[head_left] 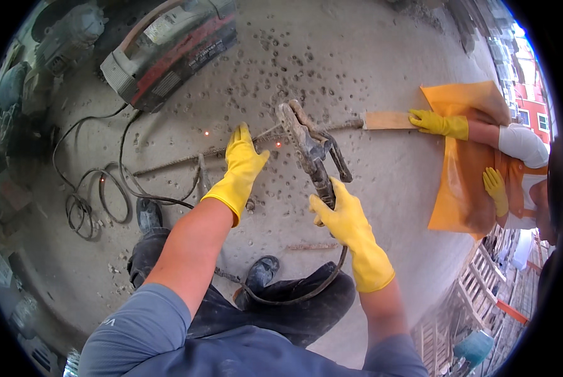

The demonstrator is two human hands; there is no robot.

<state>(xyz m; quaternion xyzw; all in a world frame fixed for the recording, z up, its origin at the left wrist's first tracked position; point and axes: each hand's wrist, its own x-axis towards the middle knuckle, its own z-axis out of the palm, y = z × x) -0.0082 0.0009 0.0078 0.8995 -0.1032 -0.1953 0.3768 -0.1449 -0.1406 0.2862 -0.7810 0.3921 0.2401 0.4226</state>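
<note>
My right hand (344, 217), in a yellow rubber glove, is closed round the handle of a worn welding electrode holder (306, 141). Its jaws point away from me, and a thin rod (270, 131) sticks out leftward near them. A cable runs from the handle's lower end across my legs. My left hand (245, 160), gloved in yellow too, is stretched out with the thumb apart and nothing in it. It hovers over or rests on a long rebar (187, 161); I cannot tell which. Part of the bar is hidden behind that hand and the holder.
A grey and red welding machine (174, 53) stands far left, with cable loops (83, 207) beside it. At the right a co-worker in an orange apron (448, 182) holds a wooden board (389, 120) at the rebar's end. Wooden pallets (479, 279) lie lower right. Pits mark the concrete floor (394, 50).
</note>
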